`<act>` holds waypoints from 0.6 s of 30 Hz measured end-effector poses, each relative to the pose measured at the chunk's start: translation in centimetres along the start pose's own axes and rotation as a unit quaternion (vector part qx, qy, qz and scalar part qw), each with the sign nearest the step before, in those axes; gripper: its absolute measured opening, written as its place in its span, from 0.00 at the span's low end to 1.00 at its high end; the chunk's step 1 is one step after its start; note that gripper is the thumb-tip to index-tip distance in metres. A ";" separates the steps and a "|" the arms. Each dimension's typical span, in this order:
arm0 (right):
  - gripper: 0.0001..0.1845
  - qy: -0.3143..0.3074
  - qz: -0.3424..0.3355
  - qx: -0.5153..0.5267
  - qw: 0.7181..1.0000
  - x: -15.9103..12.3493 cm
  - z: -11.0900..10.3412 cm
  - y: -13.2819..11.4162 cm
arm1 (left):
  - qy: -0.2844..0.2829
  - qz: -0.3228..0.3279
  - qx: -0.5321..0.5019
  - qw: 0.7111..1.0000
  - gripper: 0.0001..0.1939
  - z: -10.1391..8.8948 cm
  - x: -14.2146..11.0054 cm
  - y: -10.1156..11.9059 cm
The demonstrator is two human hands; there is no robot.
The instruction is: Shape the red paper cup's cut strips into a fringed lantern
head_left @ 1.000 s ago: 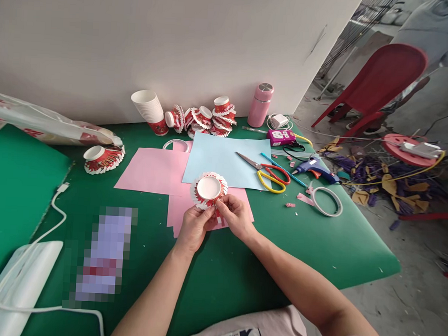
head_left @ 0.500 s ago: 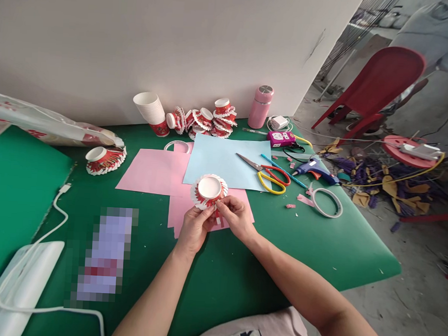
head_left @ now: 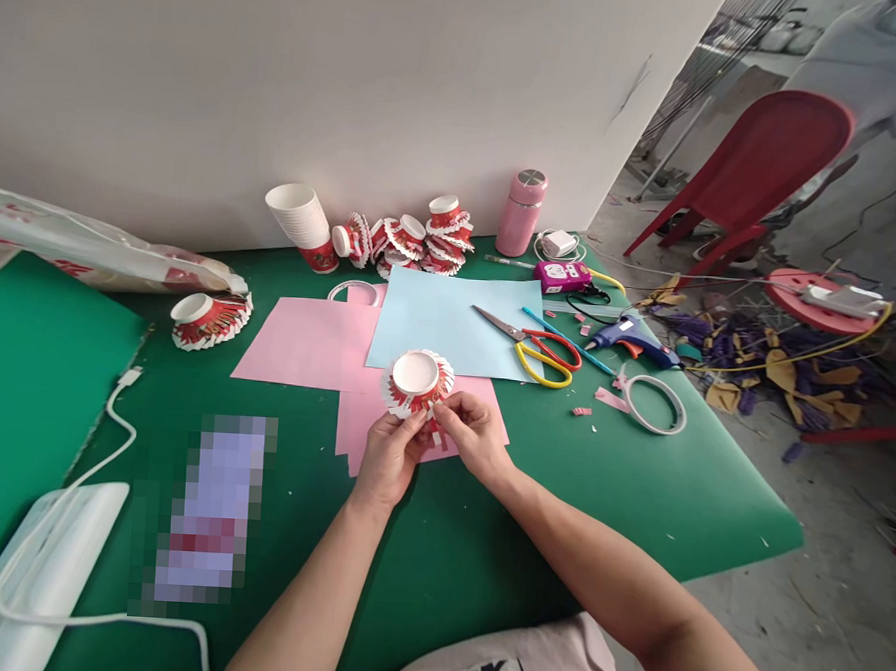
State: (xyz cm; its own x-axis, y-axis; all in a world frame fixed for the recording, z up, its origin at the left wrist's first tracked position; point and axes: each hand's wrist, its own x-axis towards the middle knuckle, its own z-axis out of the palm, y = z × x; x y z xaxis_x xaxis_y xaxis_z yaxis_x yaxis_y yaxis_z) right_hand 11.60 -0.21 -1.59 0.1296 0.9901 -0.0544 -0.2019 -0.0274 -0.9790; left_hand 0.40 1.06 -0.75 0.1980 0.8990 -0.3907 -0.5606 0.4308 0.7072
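Observation:
Between my hands is a red-and-white paper cup (head_left: 416, 374), its side cut into strips that fan out and fold around the white base, which faces up. My left hand (head_left: 391, 458) grips its near left edge, thumb on top. My right hand (head_left: 474, 437) pinches a strip at the near right edge; a loose strip hangs down between the hands. Beneath the cup lie pink paper sheets (head_left: 304, 343) and a light blue sheet (head_left: 441, 320). Scissors (head_left: 527, 340) with red and yellow handles rest on the blue sheet, beside a blue pencil-like stick (head_left: 568, 340).
Along the wall stand stacked paper cups (head_left: 300, 218), several cut cups (head_left: 412, 239) and a pink flask (head_left: 522, 214). A glue gun (head_left: 635, 342) and a tape roll (head_left: 655, 404) lie right. Another cut cup (head_left: 209, 320) and a white cable (head_left: 117, 418) are left.
The cut cup has shifted very slightly to the left in my fingers. Both hands keep nearly the same place and grip.

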 end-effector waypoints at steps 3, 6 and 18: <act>0.16 -0.001 0.000 0.003 1.000 0.0 0.0 0.0 | 0.006 -0.006 0.005 1.000 0.10 -0.1 0.0 -0.1; 0.15 0.003 -0.001 -0.003 1.000 0.0 -0.1 0.0 | 0.005 -0.011 0.017 1.000 0.10 -0.1 -0.1 -0.1; 0.16 0.020 -0.025 -0.038 0.999 0.1 -0.2 -0.5 | -0.013 -0.016 0.038 0.999 0.10 -0.4 -0.1 0.0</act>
State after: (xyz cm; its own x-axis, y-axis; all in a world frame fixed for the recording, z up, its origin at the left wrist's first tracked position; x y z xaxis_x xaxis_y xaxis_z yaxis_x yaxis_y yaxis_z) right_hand 11.89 -0.16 -1.09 0.1758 0.9844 -0.0115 -0.1201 0.0098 -0.9927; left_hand 0.08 0.95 -0.92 0.2368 0.8862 -0.3983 -0.4908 0.4629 0.7381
